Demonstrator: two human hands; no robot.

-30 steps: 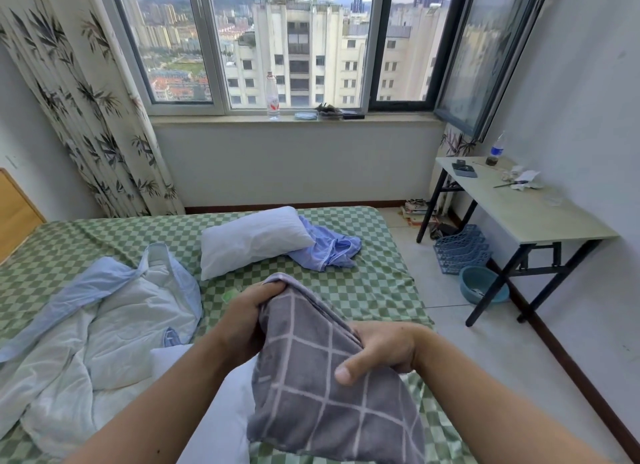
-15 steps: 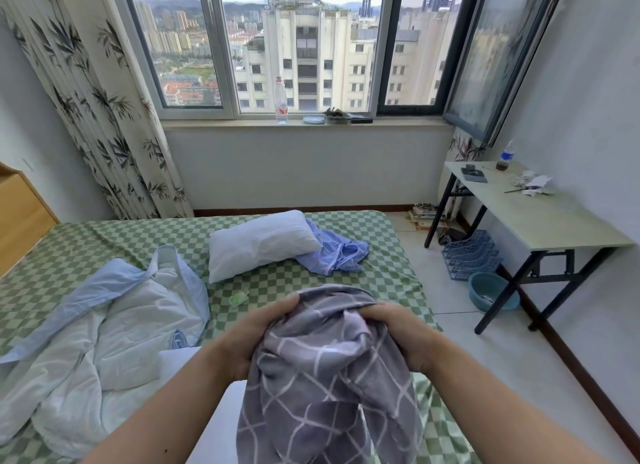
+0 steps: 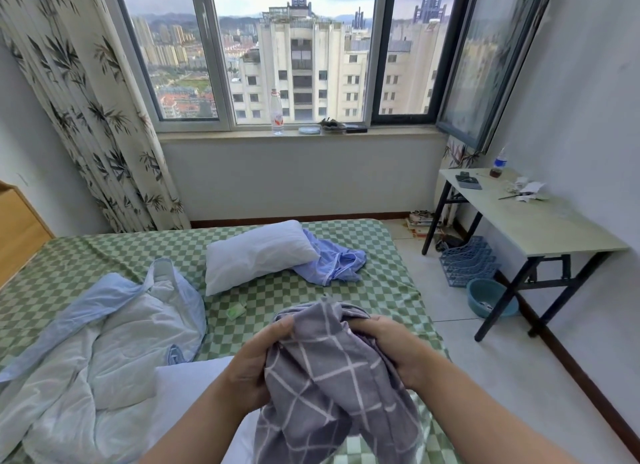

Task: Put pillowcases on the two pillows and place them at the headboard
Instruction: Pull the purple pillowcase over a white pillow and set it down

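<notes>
I hold a grey pillowcase [image 3: 332, 377] with white grid lines bunched up in front of me. My left hand [image 3: 256, 366] grips its left side and my right hand [image 3: 391, 346] grips its right side near the top. A bare white pillow [image 3: 256, 252] lies on the green checked bed [image 3: 104, 259] further back. Behind it a crumpled blue pillowcase [image 3: 332, 259] touches its right end. A second white pillow [image 3: 187, 394] lies partly hidden under my left arm. The wooden headboard [image 3: 17, 235] shows at the far left.
A white and pale blue quilt [image 3: 97, 342] is heaped on the bed's left. A small green packet [image 3: 235, 311] lies on the sheet. A desk [image 3: 530, 221] stands at the right, with blue trays [image 3: 467, 262] and a basin [image 3: 485, 297] beneath. A bottle [image 3: 277, 112] stands on the windowsill.
Both hands have gathered the grey pillowcase from a flat fold into a bunch, the right hand moving up to its top edge. My view has tilted up slightly.
</notes>
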